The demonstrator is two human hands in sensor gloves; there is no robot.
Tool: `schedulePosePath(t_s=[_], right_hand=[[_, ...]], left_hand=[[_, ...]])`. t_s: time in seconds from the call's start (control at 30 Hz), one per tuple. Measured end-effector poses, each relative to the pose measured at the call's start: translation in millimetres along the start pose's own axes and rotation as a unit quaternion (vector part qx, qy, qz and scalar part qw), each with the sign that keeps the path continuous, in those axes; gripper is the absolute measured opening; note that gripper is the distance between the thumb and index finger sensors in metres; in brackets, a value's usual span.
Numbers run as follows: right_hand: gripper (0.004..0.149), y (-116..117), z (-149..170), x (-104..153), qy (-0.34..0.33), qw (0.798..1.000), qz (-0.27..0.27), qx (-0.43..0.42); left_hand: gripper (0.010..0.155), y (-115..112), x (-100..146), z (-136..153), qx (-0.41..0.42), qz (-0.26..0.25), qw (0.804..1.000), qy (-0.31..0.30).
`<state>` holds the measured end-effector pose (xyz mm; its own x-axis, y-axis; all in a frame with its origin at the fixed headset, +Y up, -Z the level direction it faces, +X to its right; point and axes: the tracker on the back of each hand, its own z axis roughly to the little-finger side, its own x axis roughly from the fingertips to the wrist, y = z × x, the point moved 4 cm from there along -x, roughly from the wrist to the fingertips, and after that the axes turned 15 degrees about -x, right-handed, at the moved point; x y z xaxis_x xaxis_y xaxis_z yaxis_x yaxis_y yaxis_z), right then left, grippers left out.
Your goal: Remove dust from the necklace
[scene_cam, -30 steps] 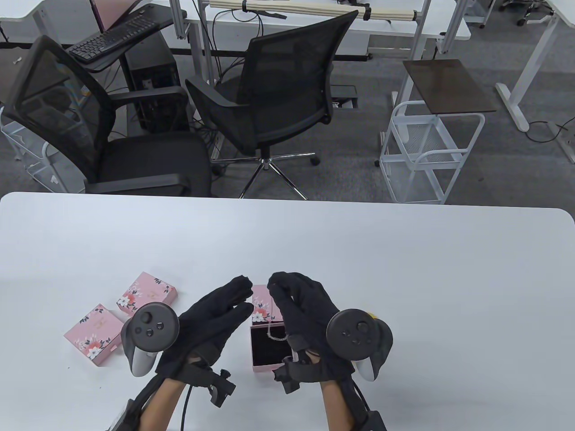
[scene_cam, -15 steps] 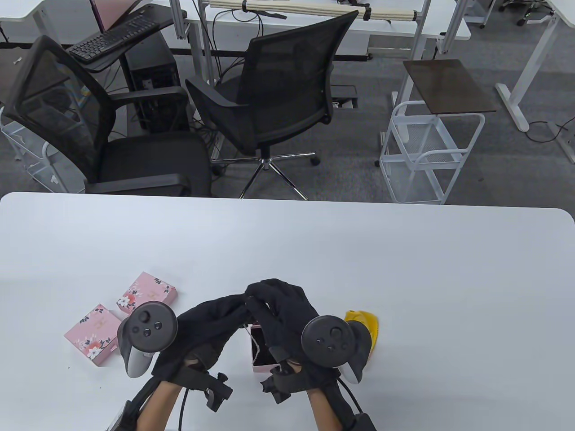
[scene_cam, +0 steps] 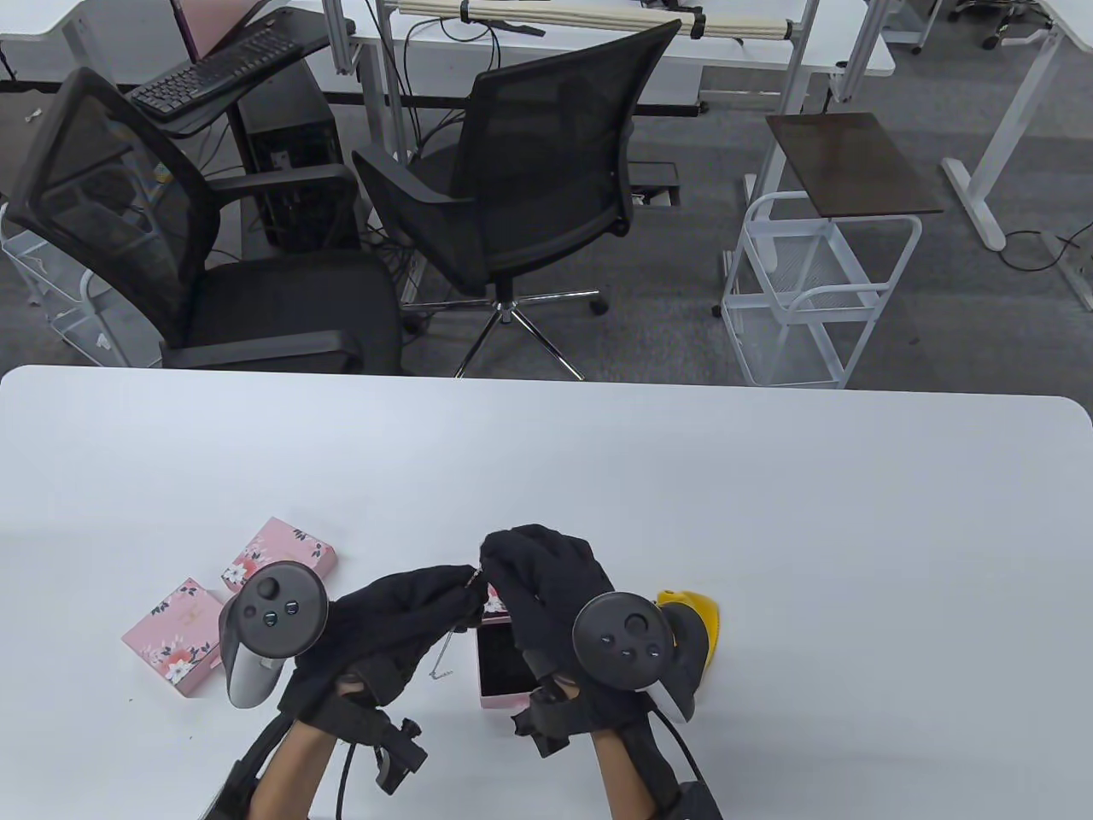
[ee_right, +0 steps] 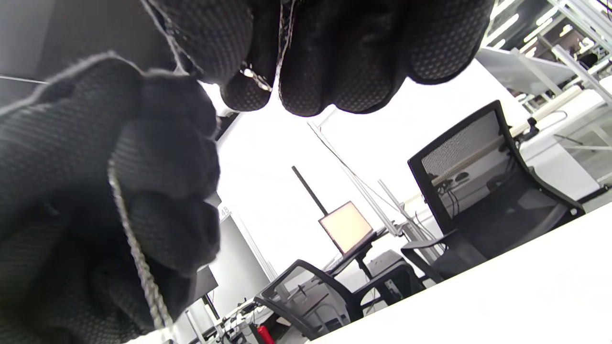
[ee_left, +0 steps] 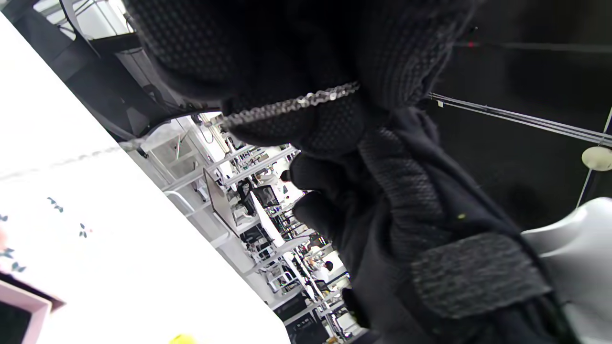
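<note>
A thin silver necklace (scene_cam: 443, 656) is held above the table between both gloved hands, and one end dangles left of the open pink box (scene_cam: 504, 702). The box's black inside shows no chain. My left hand (scene_cam: 457, 591) pinches the chain, which runs across its fingertips (ee_left: 296, 101) in the left wrist view. My right hand (scene_cam: 495, 568) meets it fingertip to fingertip and pinches the same chain (ee_right: 138, 260). A yellow cloth (scene_cam: 698, 622) lies on the table just right of the right hand's tracker.
Two shut pink floral boxes (scene_cam: 178, 634) (scene_cam: 282, 555) sit left of the hands. A floral lid (scene_cam: 495, 603) peeks out behind the open box. The white table (scene_cam: 683, 478) stretches away beyond, with office chairs (scene_cam: 529, 179) past its far edge.
The hands came together over the open box and lifted the necklace out of it. The right hand shifted left, uncovering the yellow cloth. The chain now hangs left of the box.
</note>
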<state>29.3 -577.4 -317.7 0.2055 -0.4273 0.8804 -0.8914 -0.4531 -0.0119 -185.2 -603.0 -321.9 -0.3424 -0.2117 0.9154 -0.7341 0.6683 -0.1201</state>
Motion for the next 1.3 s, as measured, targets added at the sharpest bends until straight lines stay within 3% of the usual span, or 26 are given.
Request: schedulePosePath(t_s=[0.2,0.43,0.57,0.7,0.87,1.0,1.2,1.3], right_hand=[[0.036,9.0,13.1,-4.1,0.020,0.998,-0.034,-0.054],[0.037,12.6,14.6,-4.7,0.018,0.998,-0.045,-0.039],[0.040,14.3,12.6,-4.4,0.019,0.998,-0.055,-0.037],[0.043,10.4,3.9,-2.5,0.008,0.999,-0.051,-0.014],[0.037,-0.2,-15.0,4.9,-0.025,1.000,0.009,-0.003],[0.036,14.6,-30.7,8.4,-0.025,0.999,-0.047,-0.010],[0.050,37.2,-32.3,11.2,-0.011,0.996,-0.032,0.081],[0.054,43.5,-32.3,12.1,-0.021,0.997,-0.021,0.077]], left_hand=[[0.039,-0.7,-3.2,7.6,0.045,0.008,0.999,-0.011],[0.039,-4.4,-5.5,15.1,0.101,0.023,0.995,-0.006],[0.039,-9.0,-7.4,24.5,0.174,0.038,0.984,0.004],[0.038,-5.6,-6.4,30.2,0.194,0.021,0.981,0.018],[0.038,0.7,-2.6,37.1,0.228,-0.023,0.972,0.043],[0.038,2.7,-0.9,40.0,0.244,-0.046,0.967,0.052],[0.037,2.4,1.1,30.9,0.239,-0.059,0.969,0.039],[0.037,1.2,1.7,25.2,0.217,-0.062,0.974,0.034]])
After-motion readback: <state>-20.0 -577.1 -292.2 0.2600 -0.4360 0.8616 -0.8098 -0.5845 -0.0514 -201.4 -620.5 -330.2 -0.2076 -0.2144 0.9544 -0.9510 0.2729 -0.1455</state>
